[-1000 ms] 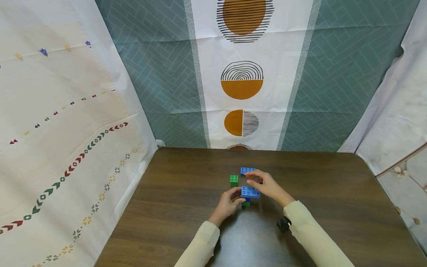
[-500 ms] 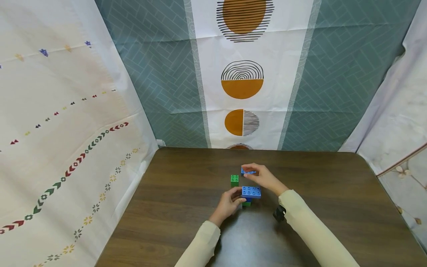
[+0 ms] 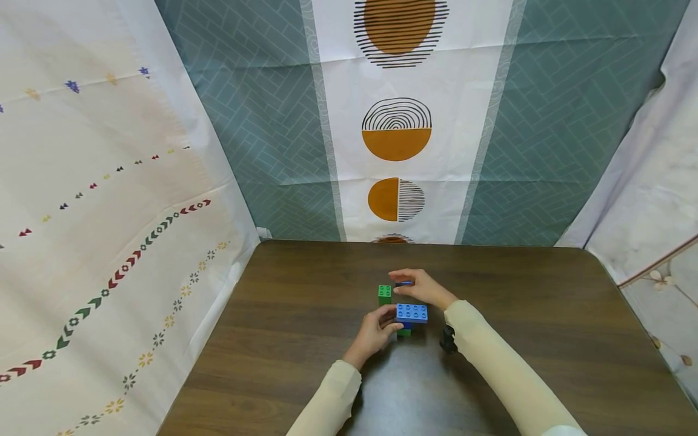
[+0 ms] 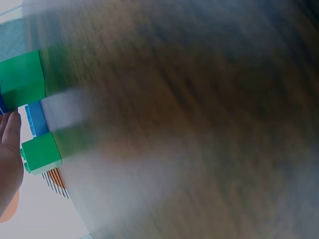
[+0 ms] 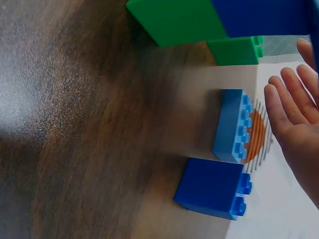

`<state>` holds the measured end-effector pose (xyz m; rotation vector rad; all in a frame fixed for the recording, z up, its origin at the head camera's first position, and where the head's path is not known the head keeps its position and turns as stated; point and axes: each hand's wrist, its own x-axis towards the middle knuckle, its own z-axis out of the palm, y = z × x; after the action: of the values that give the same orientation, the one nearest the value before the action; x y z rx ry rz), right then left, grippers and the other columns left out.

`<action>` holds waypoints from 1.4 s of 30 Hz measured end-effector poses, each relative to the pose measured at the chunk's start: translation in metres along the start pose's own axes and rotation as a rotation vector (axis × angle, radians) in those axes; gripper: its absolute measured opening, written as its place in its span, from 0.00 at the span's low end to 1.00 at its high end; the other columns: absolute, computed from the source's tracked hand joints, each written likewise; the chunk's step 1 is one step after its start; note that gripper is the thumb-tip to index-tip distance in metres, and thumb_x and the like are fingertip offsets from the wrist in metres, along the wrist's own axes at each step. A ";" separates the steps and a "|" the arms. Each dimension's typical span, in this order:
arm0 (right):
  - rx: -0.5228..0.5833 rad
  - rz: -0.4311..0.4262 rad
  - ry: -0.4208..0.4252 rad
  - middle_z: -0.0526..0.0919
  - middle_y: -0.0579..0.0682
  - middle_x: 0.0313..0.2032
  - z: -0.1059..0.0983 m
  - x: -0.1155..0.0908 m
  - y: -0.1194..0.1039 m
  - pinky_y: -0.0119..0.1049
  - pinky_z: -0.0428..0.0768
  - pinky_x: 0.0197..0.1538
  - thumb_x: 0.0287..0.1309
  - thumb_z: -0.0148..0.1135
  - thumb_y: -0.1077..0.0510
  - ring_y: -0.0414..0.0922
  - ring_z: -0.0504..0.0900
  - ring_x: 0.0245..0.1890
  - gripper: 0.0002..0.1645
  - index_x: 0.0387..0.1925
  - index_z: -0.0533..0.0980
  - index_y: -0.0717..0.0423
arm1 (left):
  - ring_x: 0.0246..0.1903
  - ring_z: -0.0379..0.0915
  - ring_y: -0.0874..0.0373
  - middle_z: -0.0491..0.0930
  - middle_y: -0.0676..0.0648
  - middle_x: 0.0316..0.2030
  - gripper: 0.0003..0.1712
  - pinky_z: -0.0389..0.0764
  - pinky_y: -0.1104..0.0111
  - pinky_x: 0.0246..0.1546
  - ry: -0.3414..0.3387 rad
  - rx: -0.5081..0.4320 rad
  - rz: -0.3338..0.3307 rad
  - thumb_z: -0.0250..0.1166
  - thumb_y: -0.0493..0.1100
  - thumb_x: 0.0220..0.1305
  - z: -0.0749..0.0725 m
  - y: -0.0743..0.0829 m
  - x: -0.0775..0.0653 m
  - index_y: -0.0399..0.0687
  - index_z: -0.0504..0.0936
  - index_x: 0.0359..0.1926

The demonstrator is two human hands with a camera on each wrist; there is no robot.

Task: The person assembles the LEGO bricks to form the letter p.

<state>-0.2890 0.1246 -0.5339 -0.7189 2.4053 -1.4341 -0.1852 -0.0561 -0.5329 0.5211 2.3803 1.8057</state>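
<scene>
My left hand (image 3: pixel 375 332) holds a small stack of toy building bricks near the middle of the table, thumb at the front and fingers at the left side. The stack has a light blue brick (image 3: pixel 411 312) on top, a dark blue brick (image 5: pixel 264 17) under it and a green brick (image 5: pixel 179 20) at the bottom. Behind the stack, my right hand (image 3: pixel 422 289) hovers with thumb and fingers spread. It partly covers a loose light blue brick (image 5: pixel 229 124), and in the right wrist view its fingers are apart from that brick, with nothing between them.
A loose green brick (image 3: pixel 385 294) stands behind the stack, left of the right hand. Another loose dark blue brick (image 5: pixel 212 186) shows in the right wrist view beside the light blue one. The brown table (image 3: pixel 305 284) ends at a patterned cloth backdrop (image 3: pixel 294 151).
My right hand has moved back and left, from close above the stack to over the loose light blue brick. The left hand and stack keep their place.
</scene>
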 end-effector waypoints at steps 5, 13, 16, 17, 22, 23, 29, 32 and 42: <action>0.012 0.042 -0.031 0.75 0.63 0.59 0.002 0.005 0.004 0.51 0.76 0.58 0.62 0.63 0.61 0.59 0.74 0.57 0.29 0.62 0.69 0.68 | 0.52 0.75 0.39 0.79 0.31 0.49 0.18 0.77 0.56 0.53 0.000 0.009 -0.005 0.62 0.28 0.62 0.000 0.000 0.000 0.29 0.75 0.54; 0.036 0.070 -0.089 0.73 0.65 0.59 0.008 0.006 0.008 0.51 0.76 0.58 0.63 0.60 0.64 0.60 0.74 0.58 0.28 0.62 0.68 0.69 | 0.53 0.75 0.40 0.79 0.32 0.49 0.18 0.78 0.62 0.53 -0.010 -0.001 -0.001 0.62 0.29 0.62 0.001 -0.002 0.001 0.30 0.75 0.54; 0.018 0.077 -0.118 0.74 0.65 0.59 0.010 0.007 0.010 0.50 0.77 0.57 0.64 0.60 0.63 0.60 0.75 0.57 0.28 0.63 0.67 0.68 | 0.53 0.75 0.41 0.79 0.32 0.50 0.18 0.78 0.62 0.53 -0.010 -0.001 0.000 0.62 0.29 0.62 0.002 -0.002 0.001 0.30 0.76 0.54; 0.012 0.082 -0.125 0.74 0.65 0.58 0.010 0.007 0.010 0.50 0.77 0.56 0.64 0.60 0.63 0.60 0.75 0.57 0.28 0.63 0.67 0.68 | 0.53 0.75 0.41 0.79 0.32 0.50 0.18 0.78 0.62 0.52 -0.011 0.000 0.000 0.62 0.29 0.62 0.002 -0.002 0.001 0.30 0.76 0.54; -0.022 0.087 -0.125 0.76 0.65 0.56 0.013 0.008 0.013 0.52 0.77 0.56 0.64 0.60 0.62 0.61 0.76 0.56 0.26 0.62 0.69 0.66 | 0.52 0.75 0.40 0.79 0.31 0.49 0.18 0.79 0.61 0.52 -0.006 0.004 0.003 0.62 0.28 0.62 0.003 -0.003 0.000 0.29 0.76 0.53; -0.026 0.085 -0.125 0.76 0.65 0.56 0.014 0.008 0.014 0.52 0.77 0.56 0.64 0.60 0.62 0.61 0.76 0.56 0.26 0.62 0.69 0.66 | 0.52 0.76 0.41 0.79 0.32 0.49 0.18 0.79 0.61 0.52 -0.002 -0.001 0.003 0.63 0.29 0.62 0.004 -0.008 0.002 0.30 0.76 0.53; -0.018 0.080 -0.128 0.77 0.64 0.54 0.016 0.010 0.018 0.50 0.78 0.55 0.64 0.61 0.61 0.59 0.77 0.54 0.27 0.62 0.69 0.66 | 0.52 0.77 0.45 0.80 0.36 0.50 0.19 0.79 0.64 0.51 0.002 0.000 -0.003 0.64 0.32 0.61 0.009 -0.038 0.009 0.34 0.77 0.54; -0.023 0.086 -0.122 0.78 0.63 0.54 0.016 0.012 0.019 0.50 0.78 0.55 0.64 0.61 0.60 0.58 0.78 0.53 0.26 0.61 0.70 0.65 | 0.52 0.76 0.43 0.79 0.34 0.50 0.19 0.79 0.62 0.51 0.003 0.011 -0.001 0.63 0.30 0.62 0.008 -0.032 0.008 0.32 0.76 0.54; -0.027 0.080 -0.100 0.80 0.62 0.51 0.017 0.014 0.016 0.51 0.78 0.55 0.63 0.62 0.60 0.57 0.79 0.52 0.25 0.60 0.72 0.65 | 0.52 0.75 0.40 0.79 0.31 0.49 0.18 0.79 0.60 0.52 -0.012 0.002 0.001 0.62 0.28 0.62 0.000 0.000 0.000 0.29 0.76 0.53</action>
<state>-0.2977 0.1108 -0.5556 -0.6759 2.3536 -1.3062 -0.1851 -0.0568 -0.5332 0.5325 2.3748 1.7954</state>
